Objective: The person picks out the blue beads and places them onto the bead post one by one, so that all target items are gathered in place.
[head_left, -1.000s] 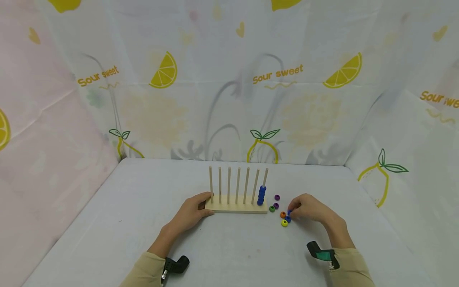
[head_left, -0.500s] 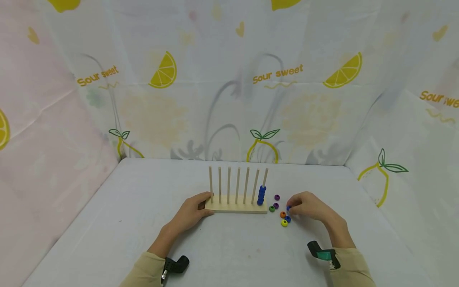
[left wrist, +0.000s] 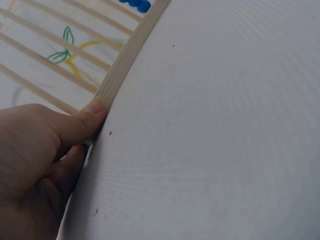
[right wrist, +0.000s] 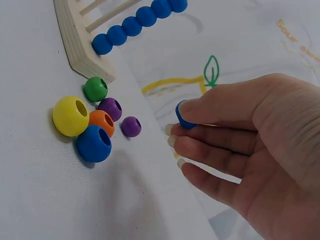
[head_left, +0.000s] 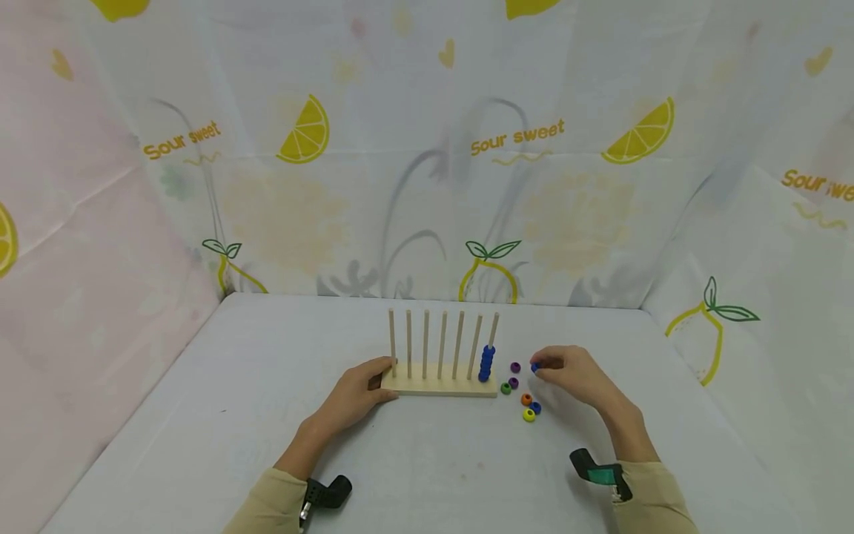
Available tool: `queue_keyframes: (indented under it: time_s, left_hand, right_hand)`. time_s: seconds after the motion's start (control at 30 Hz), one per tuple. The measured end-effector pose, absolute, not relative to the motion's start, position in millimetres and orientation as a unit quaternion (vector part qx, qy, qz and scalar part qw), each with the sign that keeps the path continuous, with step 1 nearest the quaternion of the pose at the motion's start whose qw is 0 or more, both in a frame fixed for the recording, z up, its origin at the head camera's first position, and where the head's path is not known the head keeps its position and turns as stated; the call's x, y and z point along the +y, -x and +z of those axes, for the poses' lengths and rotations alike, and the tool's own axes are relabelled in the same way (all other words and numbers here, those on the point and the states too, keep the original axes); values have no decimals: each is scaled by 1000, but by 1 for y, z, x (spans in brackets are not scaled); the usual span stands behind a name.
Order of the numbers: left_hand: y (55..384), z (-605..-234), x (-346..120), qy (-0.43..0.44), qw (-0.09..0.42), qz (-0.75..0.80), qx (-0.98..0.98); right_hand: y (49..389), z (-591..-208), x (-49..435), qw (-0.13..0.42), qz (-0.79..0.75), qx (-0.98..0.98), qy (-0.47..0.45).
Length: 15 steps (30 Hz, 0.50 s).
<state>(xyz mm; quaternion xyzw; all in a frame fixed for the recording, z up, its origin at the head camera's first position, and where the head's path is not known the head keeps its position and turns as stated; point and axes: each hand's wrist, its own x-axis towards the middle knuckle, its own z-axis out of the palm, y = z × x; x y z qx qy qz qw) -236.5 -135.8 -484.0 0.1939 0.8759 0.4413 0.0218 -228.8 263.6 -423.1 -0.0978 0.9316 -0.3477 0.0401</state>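
A wooden peg rack with a row of upright pegs stands on the table. Its rightmost peg carries a stack of blue beads; the other pegs are bare. My left hand grips the rack's left end, the thumb along the front edge of the base. Between thumb and fingers, my right hand pinches a blue bead, held above the table to the right of the rack. The thumb covers part of that bead in the right wrist view.
Loose beads lie right of the rack: green, yellow, orange, blue and two purple beads. A white cloth covers the table. Lemon-printed curtains hang behind and at both sides.
My right hand has lifted the blue bead off the table, raising it away from the loose beads. The left hand and the rack have stayed in place.
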Motion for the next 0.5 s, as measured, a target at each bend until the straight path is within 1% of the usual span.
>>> queue_keyframes:
  time_s: [0.5]
  left_hand:
    - [236,-484,-138,-202,27,443,873]
  right_hand:
    - [226,-414,255,-7,-375,922,93]
